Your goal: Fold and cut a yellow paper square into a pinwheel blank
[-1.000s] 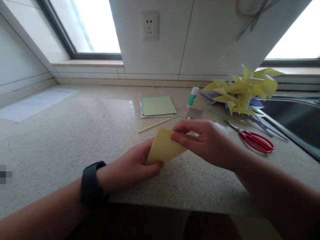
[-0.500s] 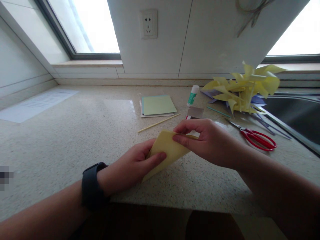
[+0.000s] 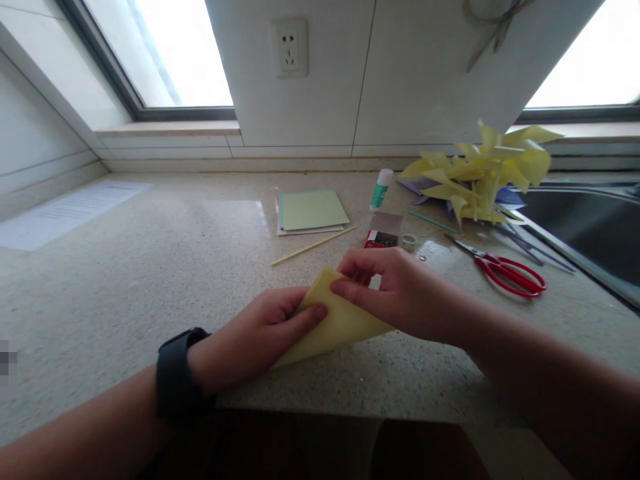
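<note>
Between my two hands is a folded sheet of yellow paper, held just above the counter's front edge. My left hand, with a dark watch on its wrist, grips the paper's left side, thumb on top and fingers behind. Pinching the upper edge near the top corner is my right hand; its fingertips are partly hidden behind the fold. Just beyond the right hand sits a small open red box of small metal pieces. A thin wooden stick lies past the paper.
Behind the stick lies a stack of coloured paper. A glue stick stands near the box. To the right are red-handled scissors, a roll of clear tape, yellow paper pinwheels and a sink. A printed sheet lies far left.
My right hand has shifted slightly left and down along the paper's upper edge, and the paper has turned so its broad face shows more. The red box is less covered by the hand.
</note>
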`<state>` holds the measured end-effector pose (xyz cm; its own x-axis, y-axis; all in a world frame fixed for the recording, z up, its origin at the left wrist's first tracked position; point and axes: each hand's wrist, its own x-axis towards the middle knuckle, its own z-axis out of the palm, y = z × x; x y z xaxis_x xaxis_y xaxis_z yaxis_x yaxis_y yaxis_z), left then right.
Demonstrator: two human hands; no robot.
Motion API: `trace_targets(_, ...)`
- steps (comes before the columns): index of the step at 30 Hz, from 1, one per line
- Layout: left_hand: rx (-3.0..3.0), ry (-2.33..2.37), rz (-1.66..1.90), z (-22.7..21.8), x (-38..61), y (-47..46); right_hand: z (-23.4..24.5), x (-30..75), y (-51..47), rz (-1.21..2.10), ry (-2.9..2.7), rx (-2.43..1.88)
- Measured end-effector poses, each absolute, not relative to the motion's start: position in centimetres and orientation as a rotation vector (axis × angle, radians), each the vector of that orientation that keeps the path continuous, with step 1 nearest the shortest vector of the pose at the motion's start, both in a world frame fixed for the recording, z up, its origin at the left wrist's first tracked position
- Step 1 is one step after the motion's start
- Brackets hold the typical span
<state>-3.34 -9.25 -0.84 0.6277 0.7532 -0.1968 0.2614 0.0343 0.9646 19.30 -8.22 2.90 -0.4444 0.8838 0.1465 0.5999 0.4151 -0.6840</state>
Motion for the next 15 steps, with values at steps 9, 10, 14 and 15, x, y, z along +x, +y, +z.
trace_targets(9, 1.522, 0.827, 0.430, -0.31, -3.41, -9.30, 3.03, 19.30, -8.31, 0.865, -2.141, -1.243)
trace_targets(10, 1.518, 0.819, 0.423, -0.23, -3.42, -9.31, 3.10, 19.26, -8.32, 0.871, -2.140, -1.244)
trace_targets(14, 1.533, 0.798, 0.404, -0.06, -3.40, -9.29, 3.20, 19.23, -8.29, 0.873, -2.141, -1.260)
trace_targets(15, 1.541, 0.793, 0.400, -0.06, -3.39, -9.26, 3.18, 19.26, -8.29, 0.867, -2.146, -1.266)
